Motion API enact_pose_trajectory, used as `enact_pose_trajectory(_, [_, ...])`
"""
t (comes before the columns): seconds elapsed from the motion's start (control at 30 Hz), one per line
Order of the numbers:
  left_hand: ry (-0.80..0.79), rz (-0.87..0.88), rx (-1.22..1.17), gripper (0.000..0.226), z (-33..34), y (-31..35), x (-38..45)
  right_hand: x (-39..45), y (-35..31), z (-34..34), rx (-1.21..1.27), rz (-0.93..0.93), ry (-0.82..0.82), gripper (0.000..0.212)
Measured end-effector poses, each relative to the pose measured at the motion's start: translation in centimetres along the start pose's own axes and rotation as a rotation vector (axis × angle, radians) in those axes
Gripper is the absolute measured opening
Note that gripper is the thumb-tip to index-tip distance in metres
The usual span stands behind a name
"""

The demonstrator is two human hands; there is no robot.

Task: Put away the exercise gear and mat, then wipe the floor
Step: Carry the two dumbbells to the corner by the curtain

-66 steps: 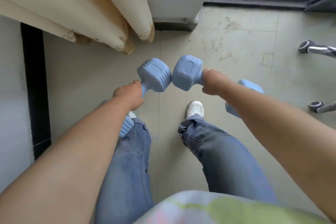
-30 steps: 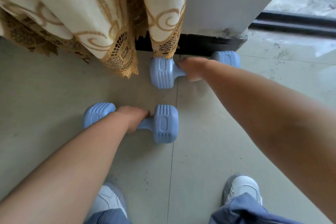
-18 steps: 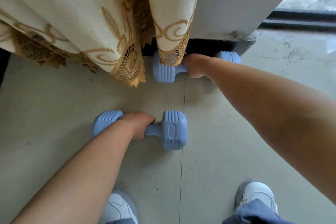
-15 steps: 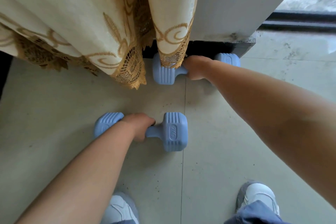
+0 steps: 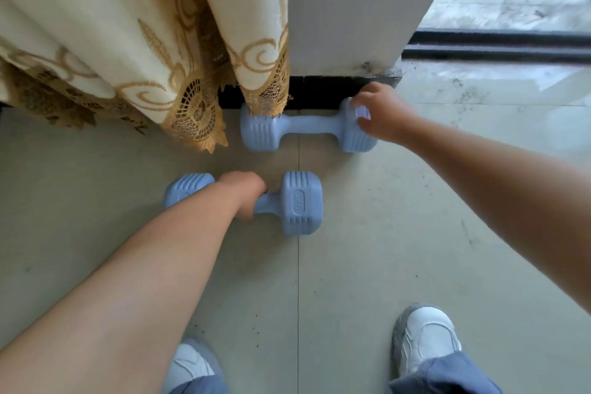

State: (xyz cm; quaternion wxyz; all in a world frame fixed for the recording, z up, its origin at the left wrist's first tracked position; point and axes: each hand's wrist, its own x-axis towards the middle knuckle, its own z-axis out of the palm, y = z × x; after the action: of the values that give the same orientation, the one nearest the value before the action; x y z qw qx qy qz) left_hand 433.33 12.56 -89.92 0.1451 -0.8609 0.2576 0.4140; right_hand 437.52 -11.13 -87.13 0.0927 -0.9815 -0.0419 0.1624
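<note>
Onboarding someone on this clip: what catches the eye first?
Two light-blue dumbbells on the tiled floor: the far dumbbell lies along the black skirting, the right hand at its right end. The left hand grips the near dumbbell. A cream-and-gold curtain hangs upper left.
</note>
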Motion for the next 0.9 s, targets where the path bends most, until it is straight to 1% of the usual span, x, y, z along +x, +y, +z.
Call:
enact_pose_trajectory(0.1, [0.067, 0.015, 0.021, 0.027, -2.2, 1.5, 1.1, -2.5, 2.3, -0.8, 0.025, 0.116, -0.045, 0.042])
enact_pose_trajectory(0.2, [0.111, 0.026, 0.048, 0.029, -3.9, 3.5, 2.1, -4.4, 4.1, -0.6, 0.074, 0.188, -0.152, 0.04])
enact_pose_trajectory(0.33, [0.124, 0.053, 0.069, 0.029, -5.3, 6.3, 3.3, -6.3, 5.2, 0.3, 0.122, 0.263, -0.292, 0.036])
enact_pose_trajectory(0.5, [0.143, 0.053, 0.032, 0.027, -5.8, 7.5, 4.2, -6.7, 5.3, 0.9, 0.236, 0.27, -0.394, 0.034])
enact_pose_trajectory(0.9, [0.147, 0.049, 0.022, 0.027, -5.5, 7.1, 4.3, -5.3, 4.2, 1.0, 0.417, 0.28, -0.493, 0.029])
